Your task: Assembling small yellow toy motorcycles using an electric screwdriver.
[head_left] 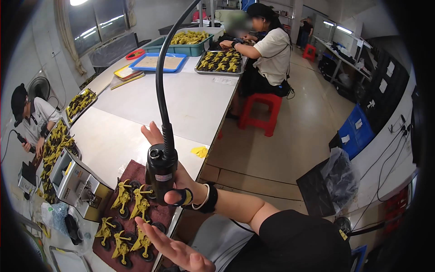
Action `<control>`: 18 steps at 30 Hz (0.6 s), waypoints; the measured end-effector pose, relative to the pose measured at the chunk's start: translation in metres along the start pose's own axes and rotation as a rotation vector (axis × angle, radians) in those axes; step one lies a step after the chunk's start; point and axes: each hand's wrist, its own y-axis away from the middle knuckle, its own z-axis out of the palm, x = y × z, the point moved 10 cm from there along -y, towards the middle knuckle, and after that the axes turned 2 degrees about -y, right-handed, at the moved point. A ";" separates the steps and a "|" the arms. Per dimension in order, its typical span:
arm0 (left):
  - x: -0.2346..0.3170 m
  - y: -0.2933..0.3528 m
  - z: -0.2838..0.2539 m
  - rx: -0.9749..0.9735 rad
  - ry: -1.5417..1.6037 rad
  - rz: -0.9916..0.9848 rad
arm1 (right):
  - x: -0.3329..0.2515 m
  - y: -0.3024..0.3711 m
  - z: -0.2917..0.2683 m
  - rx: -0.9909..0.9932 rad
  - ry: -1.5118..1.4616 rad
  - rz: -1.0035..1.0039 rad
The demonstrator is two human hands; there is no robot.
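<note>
My right hand [183, 177] is wrapped round a black electric screwdriver [161, 174], with a thick black cable rising from its top. A dark band circles the thumb, and the index finger sticks out past the tool. Below it, my left hand [173, 249] is held open, palm up and fingers stretched, beside the nearest yellow parts. Several yellow plastic assemblies with black wheels [121, 247] lie in rows on a brown cloth [105, 260]. The screwdriver hangs over the cloth's upper right; its tip is hidden.
A small box-shaped machine [84, 186] stands left of the cloth. Trays of yellow and black parts [219, 61] and a green bin [190, 49] sit farther along the white table [181, 104]. Co-workers sit at the far right and left. Yellow pieces [199, 151] lie by the table edge.
</note>
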 end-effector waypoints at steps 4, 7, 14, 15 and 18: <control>-0.003 0.002 0.000 -0.002 -0.007 -0.020 | -0.008 -0.002 0.000 0.018 0.174 -0.075; -0.003 0.003 0.001 -0.009 -0.005 -0.032 | -0.004 -0.001 -0.006 0.103 0.214 -0.044; -0.003 0.002 0.003 -0.031 -0.006 -0.081 | 0.001 -0.002 -0.003 0.071 0.137 0.014; -0.003 0.001 0.007 -0.029 -0.008 -0.080 | 0.001 -0.001 -0.003 0.069 0.135 0.015; -0.012 0.006 -0.013 0.284 0.094 -0.104 | 0.001 0.001 -0.009 0.079 0.164 0.024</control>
